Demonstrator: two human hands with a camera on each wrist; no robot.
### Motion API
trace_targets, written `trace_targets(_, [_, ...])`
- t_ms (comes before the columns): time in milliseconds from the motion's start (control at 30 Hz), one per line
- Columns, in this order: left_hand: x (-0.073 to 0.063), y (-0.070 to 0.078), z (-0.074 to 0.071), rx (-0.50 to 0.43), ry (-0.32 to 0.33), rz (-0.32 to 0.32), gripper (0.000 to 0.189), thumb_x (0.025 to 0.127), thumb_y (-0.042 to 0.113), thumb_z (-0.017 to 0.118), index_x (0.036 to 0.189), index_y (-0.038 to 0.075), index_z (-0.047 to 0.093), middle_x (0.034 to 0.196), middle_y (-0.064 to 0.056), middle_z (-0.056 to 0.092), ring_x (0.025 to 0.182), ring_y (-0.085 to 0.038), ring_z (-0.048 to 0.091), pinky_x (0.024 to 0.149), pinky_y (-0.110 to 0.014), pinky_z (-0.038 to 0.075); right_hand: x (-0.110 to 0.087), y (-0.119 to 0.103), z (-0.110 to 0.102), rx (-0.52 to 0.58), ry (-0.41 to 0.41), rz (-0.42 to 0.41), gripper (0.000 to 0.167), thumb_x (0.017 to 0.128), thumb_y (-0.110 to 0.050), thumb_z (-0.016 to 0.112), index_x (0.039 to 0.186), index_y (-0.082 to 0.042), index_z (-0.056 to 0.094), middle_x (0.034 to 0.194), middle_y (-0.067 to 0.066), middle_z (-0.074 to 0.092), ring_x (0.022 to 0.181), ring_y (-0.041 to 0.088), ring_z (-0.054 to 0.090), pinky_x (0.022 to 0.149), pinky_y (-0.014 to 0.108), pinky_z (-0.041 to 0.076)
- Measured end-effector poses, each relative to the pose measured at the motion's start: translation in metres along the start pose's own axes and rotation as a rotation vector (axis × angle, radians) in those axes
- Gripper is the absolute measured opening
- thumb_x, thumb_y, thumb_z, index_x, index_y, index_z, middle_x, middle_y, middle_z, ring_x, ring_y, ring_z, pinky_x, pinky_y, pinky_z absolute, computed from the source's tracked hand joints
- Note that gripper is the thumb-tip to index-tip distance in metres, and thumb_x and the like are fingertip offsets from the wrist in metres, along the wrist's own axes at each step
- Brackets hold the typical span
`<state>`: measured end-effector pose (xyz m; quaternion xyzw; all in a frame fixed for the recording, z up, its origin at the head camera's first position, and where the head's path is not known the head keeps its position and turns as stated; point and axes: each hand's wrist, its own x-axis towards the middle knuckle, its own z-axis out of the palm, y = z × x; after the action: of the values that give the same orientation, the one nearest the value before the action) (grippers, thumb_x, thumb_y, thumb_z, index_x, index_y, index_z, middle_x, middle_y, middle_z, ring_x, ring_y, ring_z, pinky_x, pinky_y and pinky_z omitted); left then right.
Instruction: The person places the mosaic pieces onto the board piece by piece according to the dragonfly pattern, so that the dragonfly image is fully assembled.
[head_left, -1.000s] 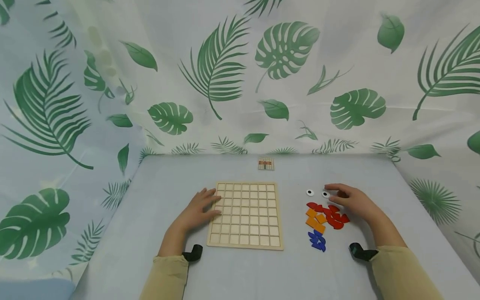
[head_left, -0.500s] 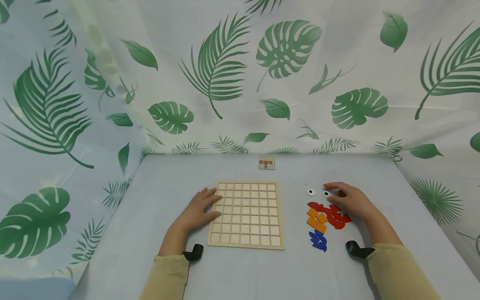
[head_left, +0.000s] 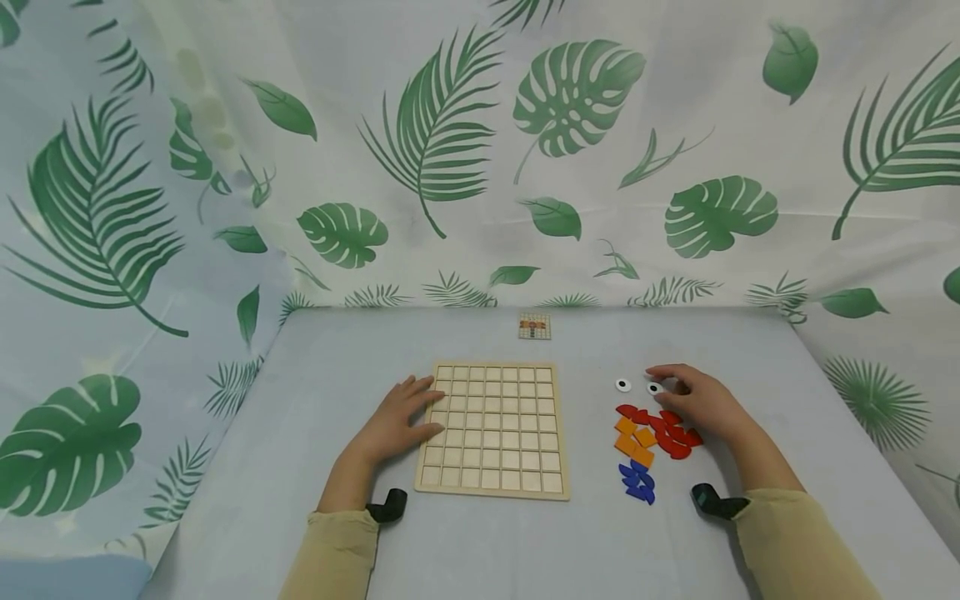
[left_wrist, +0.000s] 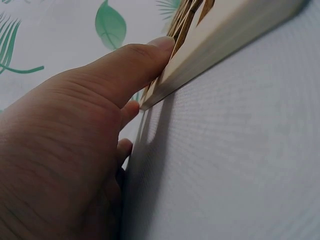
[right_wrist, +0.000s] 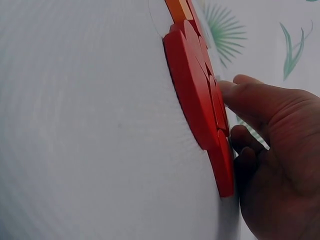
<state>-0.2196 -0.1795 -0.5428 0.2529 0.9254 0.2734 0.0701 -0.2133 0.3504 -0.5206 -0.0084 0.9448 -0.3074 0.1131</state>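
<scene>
One wooden grid board (head_left: 491, 432), seven cells by seven, lies flat on one pale surface (head_left: 487, 550). Two hands are in view. The left hand (head_left: 392, 421) is at the board's left edge, its grip wide, fingers spread and thumb resting on the rim. The right hand (head_left: 701, 404) is well to the right of the board, its grip fairly narrow, thumb and index finger parted around one white disc with a black centre (head_left: 655, 388); whether they touch it I cannot tell. A second white disc (head_left: 623, 385) lies nearer the board, making two. Also right of the board are four visible orange pieces (head_left: 627, 445), with several red pieces (head_left: 680, 452) and a few blue pieces (head_left: 647, 482), both overlapping too much to count surely. One small patterned card (head_left: 534, 326) lies beyond the board, and one leaf-printed cloth (head_left: 450, 108) hangs behind it
</scene>
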Motion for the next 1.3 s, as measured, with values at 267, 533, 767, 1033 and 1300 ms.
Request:
trace_targets(267, [-0.001,0.000,0.000,-0.009,0.000,-0.009,0.060,0.093,0.042,0.066,0.146,0.022,0.048,0.163,-0.003,0.027,0.154,-0.033,0.013,0.126,-0.052,0.008,0.000,-0.005,0.001,0.012,0.007,0.002,0.051,0.094,-0.032,0.067,0.141,-0.020,0.052,0.103,0.012,0.057,0.083,0.023,0.053,0.065,0.028,0.052])
trace_targets(533, [-0.001,-0.003,0.000,-0.006,-0.003,-0.011,0.060,0.093,0.044,0.065,0.147,0.024,0.047,0.164,-0.002,0.026,0.154,-0.032,0.012,0.127,-0.050,0.007,-0.001,-0.003,0.002,0.013,0.020,0.014,0.053,0.093,-0.036,0.067,0.141,-0.018,0.051,0.104,0.013,0.056,0.081,0.024,0.055,0.065,0.028,0.054])
trace_targets(767, [-0.001,-0.002,-0.001,-0.007,0.007,-0.002,0.060,0.093,0.044,0.065,0.146,0.022,0.048,0.163,-0.003,0.028,0.154,-0.033,0.013,0.126,-0.052,0.008,-0.005,-0.015,-0.004,-0.037,0.067,-0.017,0.050,0.094,-0.034,0.067,0.138,-0.015,0.055,0.106,0.013,0.056,0.085,0.025,0.051,0.061,0.027,0.051])
trace_targets(1033, [-0.001,-0.004,0.001,-0.002,-0.003,-0.005,0.060,0.093,0.044,0.065,0.147,0.022,0.047,0.163,-0.003,0.027,0.154,-0.032,0.013,0.126,-0.052,0.007,-0.003,-0.053,-0.013,-0.078,0.123,-0.137,0.042,0.095,-0.031,0.066,0.133,-0.014,0.061,0.110,0.009,0.060,0.092,0.025,0.049,0.067,0.025,0.050])
trace_targets(1300, [0.000,-0.004,0.001,0.007,-0.014,-0.011,0.061,0.094,0.046,0.063,0.148,0.024,0.045,0.164,-0.001,0.025,0.154,-0.030,0.011,0.127,-0.049,0.006,0.013,-0.108,0.005,-0.067,0.138,-0.249,0.034,0.093,-0.026,0.069,0.125,-0.014,0.067,0.107,0.007,0.062,0.087,0.022,0.049,0.066,0.028,0.047])
